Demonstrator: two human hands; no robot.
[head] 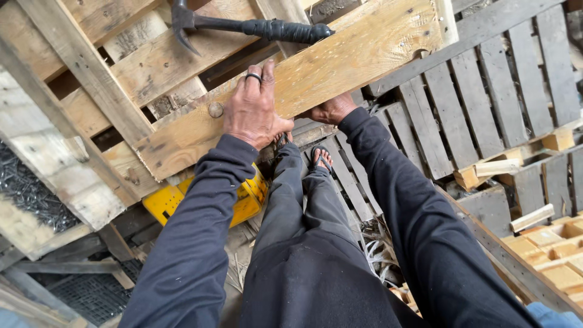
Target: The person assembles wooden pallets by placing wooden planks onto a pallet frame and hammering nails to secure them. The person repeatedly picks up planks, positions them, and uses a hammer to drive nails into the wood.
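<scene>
yellow box (173, 203) w/ black marks lies low, under the pale plank (316, 67), partly hidden by the left sleeve. left hand (255, 109) lies flat on the plank, fingers spread, gripping nothing. right hand (331, 110) grips the plank's lower edge, fingers hidden. black hammer (255, 27) rests on the pallet (91, 67) above, head cut off.

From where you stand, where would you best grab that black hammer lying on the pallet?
Probably by the ribbed black grip at its right end. The hammer lies flat across the pallet, head and claw to the left, handle pointing right and free on top. Coming down from above with the right hand, nearer that end, seems easiest. The left hand lies flat on the plank.
</scene>
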